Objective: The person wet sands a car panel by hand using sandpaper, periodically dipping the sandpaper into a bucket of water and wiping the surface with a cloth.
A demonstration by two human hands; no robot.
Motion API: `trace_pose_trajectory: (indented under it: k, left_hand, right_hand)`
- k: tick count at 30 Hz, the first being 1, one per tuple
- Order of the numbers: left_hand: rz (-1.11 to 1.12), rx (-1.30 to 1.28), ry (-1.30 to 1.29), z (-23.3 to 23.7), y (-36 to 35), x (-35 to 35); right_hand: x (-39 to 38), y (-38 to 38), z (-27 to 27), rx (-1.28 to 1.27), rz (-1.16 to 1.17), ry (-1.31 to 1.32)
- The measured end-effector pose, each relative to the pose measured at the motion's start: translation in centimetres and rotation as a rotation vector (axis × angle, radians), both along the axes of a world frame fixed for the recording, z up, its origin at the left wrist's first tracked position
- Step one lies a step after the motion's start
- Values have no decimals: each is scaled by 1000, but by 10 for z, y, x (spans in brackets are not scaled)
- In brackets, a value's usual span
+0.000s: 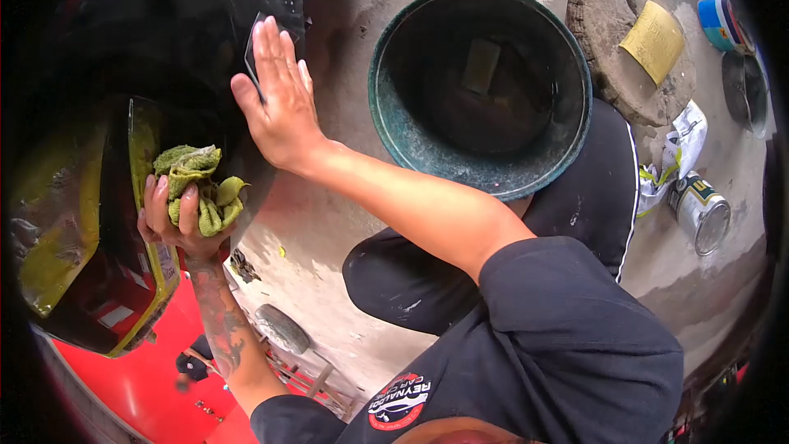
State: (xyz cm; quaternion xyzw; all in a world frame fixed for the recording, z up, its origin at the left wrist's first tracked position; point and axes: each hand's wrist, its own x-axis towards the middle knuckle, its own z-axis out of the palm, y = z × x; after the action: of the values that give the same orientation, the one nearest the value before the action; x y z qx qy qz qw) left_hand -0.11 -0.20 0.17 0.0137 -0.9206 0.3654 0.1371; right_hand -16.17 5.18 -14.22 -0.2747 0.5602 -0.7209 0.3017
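I had the left hand [177,218] clenched round a wadded yellow-green cloth [201,189], crumpled and bunched, held against the glossy yellow-and-black body panel [144,140]. The right hand [279,111] lay just above and to the right of it. Its fingers [275,53] were flat and uncurled, pinning a thin dark sheet [250,62] to the black bodywork [189,25], with the sheet's long edge running up along them.

Bright, even daylight, soft shadows; strong fisheye bending and dark vignetting at the edges.
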Motion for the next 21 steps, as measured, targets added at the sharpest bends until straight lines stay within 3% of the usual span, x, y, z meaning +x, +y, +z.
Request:
trace_pose_trajectory:
  k: [3, 5, 7, 10, 13, 15, 17, 19, 21]
  left_hand:
    - [4, -13, -4, 2, -1, 2]
    - [-3, -31, -4, 1, -2, 4]
    - [0, -33, 0, 1, -2, 3]
    - [-5, -20, -9, 2, 3, -3]
    - [-11, 6, 6, 1, 2, -1]
    - [-8, -9, 14, -1, 0, 0]
    - [-12, -10, 14, -1, 1, -1]
    - [-15, -5, 7, 0, 1, -1]
    - [-3, 10, 4, 0, 1, 1]
  right_hand:
    - [48, 14, 1, -99, -97, -51]
    - [82, 37, -12, -74, 93, -11]
    - [65, 27, -12, -35, 15, -15]
    - [8, -16, -14, -10, -111, -237]
    - [21, -6, -15, -50, -154, -157]
    - [61, 21, -19, -137, -68, -84]
    - [68, 41, -15, -65, 150, -137]
    - [53, 12, -19, -117, -90, -212]
    - [16, -15, -26, -46, -160, -256]
